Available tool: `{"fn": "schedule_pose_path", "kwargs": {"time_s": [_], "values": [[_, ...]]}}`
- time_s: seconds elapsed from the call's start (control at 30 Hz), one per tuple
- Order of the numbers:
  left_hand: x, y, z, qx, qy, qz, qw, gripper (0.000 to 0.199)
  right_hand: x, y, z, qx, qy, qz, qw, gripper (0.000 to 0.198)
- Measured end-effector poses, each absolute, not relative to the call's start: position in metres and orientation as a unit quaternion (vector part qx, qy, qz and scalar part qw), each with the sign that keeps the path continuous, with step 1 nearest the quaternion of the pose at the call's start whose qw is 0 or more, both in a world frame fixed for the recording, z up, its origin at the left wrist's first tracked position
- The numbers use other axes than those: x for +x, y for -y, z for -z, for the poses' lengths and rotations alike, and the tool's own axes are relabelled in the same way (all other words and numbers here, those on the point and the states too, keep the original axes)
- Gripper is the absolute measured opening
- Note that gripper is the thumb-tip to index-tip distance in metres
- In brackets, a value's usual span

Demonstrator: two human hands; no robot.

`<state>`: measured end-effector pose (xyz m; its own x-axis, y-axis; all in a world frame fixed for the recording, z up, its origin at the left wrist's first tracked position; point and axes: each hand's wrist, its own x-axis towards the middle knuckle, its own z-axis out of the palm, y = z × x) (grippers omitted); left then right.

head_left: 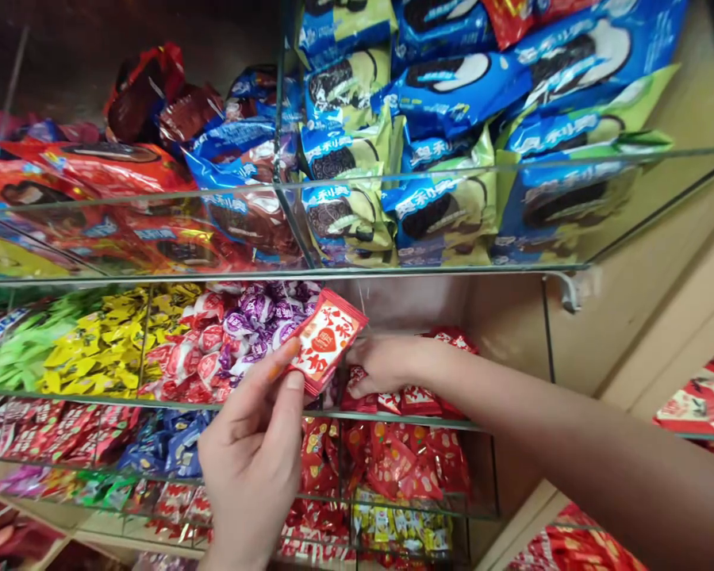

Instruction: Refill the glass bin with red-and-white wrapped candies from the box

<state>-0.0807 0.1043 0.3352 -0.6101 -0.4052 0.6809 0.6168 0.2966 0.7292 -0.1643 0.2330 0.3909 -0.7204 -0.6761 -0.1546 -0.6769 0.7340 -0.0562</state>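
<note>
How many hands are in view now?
2: the left hand, holding up a red packet, and the right hand, among similar packets farther right. No others show.

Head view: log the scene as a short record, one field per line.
Left hand: pinches a red packet, printed face toward camera
Right hand: reaches in among red packs; fingers partly hidden, grip unclear
Left of red packs: purple sweets, then yellow sweets farther left
Above: blue cookie bags
</note>
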Motion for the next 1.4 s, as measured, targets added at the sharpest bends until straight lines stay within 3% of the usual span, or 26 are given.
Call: {"fn": "schedule_pose_path", "kwargs": {"time_s": [0.1, 0.3, 0.47, 0.63, 0.7, 0.8, 0.9, 0.97, 1.07, 1.23, 1.4], "values": [[-0.082, -0.105, -0.327, -0.055, 0.648, 0.652, 0.39, 0.03, -0.168, -0.236, -0.382, -0.388, -0.914, -0.036, 0.111, 0.035], [-0.086, -0.109, -0.329, -0.09, 0.611, 0.755, 0.22, 0.03, -0.17, -0.259, -0.346, -0.401, -0.914, 0.056, -0.015, 0.031], [-0.086, -0.113, -0.334, -0.113, 0.608, 0.761, 0.198, 0.025, -0.167, -0.262, -0.342, -0.408, -0.897, 0.146, -0.085, 0.026], [-0.084, -0.115, -0.336, -0.116, 0.607, 0.766, 0.178, 0.026, -0.15, -0.28, -0.361, -0.276, -0.912, 0.252, -0.166, 0.011], [-0.084, -0.117, -0.337, -0.122, 0.624, 0.751, 0.179, 0.027, -0.143, -0.293, -0.361, -0.217, -0.91, 0.314, -0.162, 0.011], [-0.083, -0.12, -0.338, -0.134, 0.648, 0.726, 0.187, 0.027, -0.133, -0.308, -0.353, -0.164, -0.849, 0.489, -0.113, 0.028], [-0.082, -0.121, -0.338, -0.135, 0.649, 0.723, 0.196, 0.026, -0.124, -0.313, -0.346, -0.123, -0.719, 0.684, 0.002, 0.044], [-0.082, -0.121, -0.337, -0.128, 0.652, 0.721, 0.196, 0.027, -0.118, -0.313, -0.346, -0.104, -0.657, 0.743, 0.074, 0.045], [-0.083, -0.123, -0.337, -0.12, 0.676, 0.697, 0.207, 0.027, -0.114, -0.31, -0.35, -0.099, -0.626, 0.764, 0.12, 0.044], [-0.084, -0.139, -0.34, -0.123, 0.696, 0.648, 0.284, 0.014, -0.114, -0.31, -0.353, -0.184, -0.661, 0.717, 0.121, 0.038], [-0.082, -0.15, -0.343, -0.136, 0.702, 0.644, 0.274, 0.035, -0.112, -0.316, -0.346, -0.175, -0.682, 0.708, 0.053, 0.037]]}}
